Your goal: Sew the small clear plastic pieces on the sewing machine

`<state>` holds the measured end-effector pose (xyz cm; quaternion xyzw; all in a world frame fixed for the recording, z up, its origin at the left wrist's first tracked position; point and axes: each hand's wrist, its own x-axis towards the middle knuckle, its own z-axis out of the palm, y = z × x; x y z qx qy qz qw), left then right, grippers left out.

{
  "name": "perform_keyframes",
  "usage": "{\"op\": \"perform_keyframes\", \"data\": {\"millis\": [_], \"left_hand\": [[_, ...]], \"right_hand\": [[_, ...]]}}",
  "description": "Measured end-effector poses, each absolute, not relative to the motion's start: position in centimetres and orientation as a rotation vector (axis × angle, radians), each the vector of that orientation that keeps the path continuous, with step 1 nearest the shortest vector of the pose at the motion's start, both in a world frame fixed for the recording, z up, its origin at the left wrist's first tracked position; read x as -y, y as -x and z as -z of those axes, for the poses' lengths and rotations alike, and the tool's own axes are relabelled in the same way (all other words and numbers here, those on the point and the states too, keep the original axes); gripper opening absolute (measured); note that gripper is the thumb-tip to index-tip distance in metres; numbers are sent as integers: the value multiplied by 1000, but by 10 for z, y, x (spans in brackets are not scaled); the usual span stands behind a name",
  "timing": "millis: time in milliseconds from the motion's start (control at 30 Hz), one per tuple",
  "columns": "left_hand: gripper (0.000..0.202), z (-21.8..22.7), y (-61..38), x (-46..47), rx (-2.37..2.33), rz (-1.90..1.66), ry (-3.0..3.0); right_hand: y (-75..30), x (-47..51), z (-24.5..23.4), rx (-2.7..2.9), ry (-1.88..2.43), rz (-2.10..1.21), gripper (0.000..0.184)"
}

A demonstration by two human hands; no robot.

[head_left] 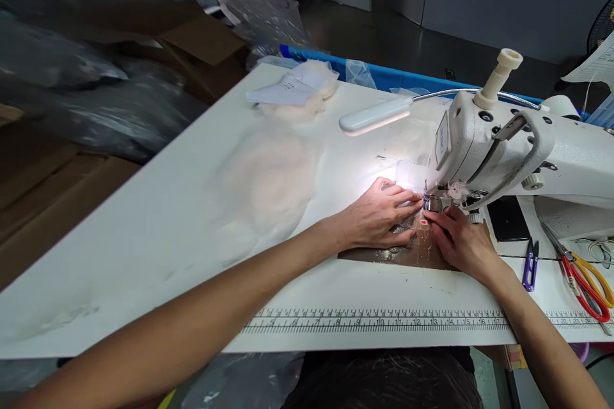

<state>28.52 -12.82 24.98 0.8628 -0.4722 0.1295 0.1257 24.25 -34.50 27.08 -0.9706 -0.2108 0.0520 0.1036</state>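
My left hand (386,216) lies with its fingers stretched out and apart, pressing near the needle of a white sewing machine (460,134). Its palm rests on a brown, shiny cover plate (426,250) in the table. Close to the presser foot (433,204), my right hand (463,239) has its index finger and thumb drawn together; what they pinch is too small to make out. Between the two hands shows a small white tag with a red mark (424,222). Sheer pale fabric (407,177), washed out by the lamp, lies beyond my left fingertips.
A bendable lamp (377,116) hangs over the table (158,255). Left lie blurred pale fabric pieces (268,172); white papers (288,88) are behind. At right are a black phone (508,218), purple thread snips (530,265) and red-handled scissors (582,287). A ruler strip (378,321) runs along the front.
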Motion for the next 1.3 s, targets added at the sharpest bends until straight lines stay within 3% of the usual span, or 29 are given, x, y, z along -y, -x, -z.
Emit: {"op": "perform_keyframes", "data": {"millis": [100,267,567,967,1167,1300], "left_hand": [[41,-250,-287,127,1388,-379,-2546],[39,-253,-290,126,1403,-392,-2563],[40,-254,-289,126,1405,-356,-2608],[39,-248,-281,127,1095,-612,-2688],[40,-245,-287,126,1068,-398,-2700],[45,-251,-303,122,1159,-193,-2713]], "right_hand": [[-249,358,-265,494,2555,-159,32],[-263,367,-262,158,2116,-363,49],[-247,374,-257,2,1903,-211,59],[-243,371,-253,95,2164,27,44],[-237,365,-258,247,2353,159,30],[-234,366,-247,330,2415,224,32]]}}
